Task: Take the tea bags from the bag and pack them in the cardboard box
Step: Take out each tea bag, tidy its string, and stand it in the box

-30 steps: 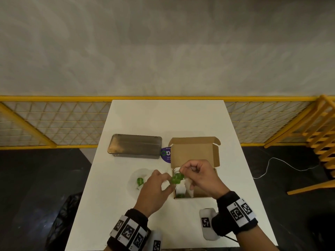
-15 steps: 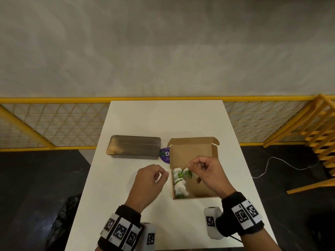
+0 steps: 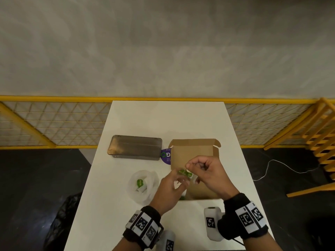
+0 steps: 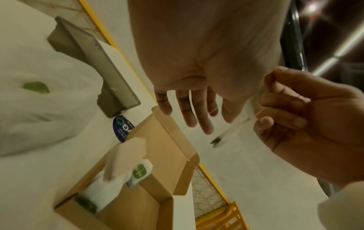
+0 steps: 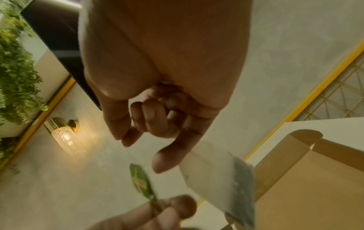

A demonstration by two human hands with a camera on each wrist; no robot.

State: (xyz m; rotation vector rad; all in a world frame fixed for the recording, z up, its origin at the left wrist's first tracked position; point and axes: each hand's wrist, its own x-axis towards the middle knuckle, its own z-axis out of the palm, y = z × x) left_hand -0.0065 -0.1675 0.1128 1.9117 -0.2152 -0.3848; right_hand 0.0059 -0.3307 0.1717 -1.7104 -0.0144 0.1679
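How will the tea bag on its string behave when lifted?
Probably swings: the tea bag hangs on a thin string pinched by the right hand. Likely light and limp, like the slumped ones in the cardboard box. Its green tag may snag.

One cardboard box (image 3: pixel 192 151), one plastic bag (image 3: pixel 143 185), one metal tin (image 3: pixel 134 148), one purple sticker (image 3: pixel 166 156), two hands (one tea bag (image 5: pixel 216 169) held between them). In the box, perhaps three or four tea bags (image 4: pixel 118 169), too blurred to count; one green tag (image 3: pixel 140 182) shows inside the bag.
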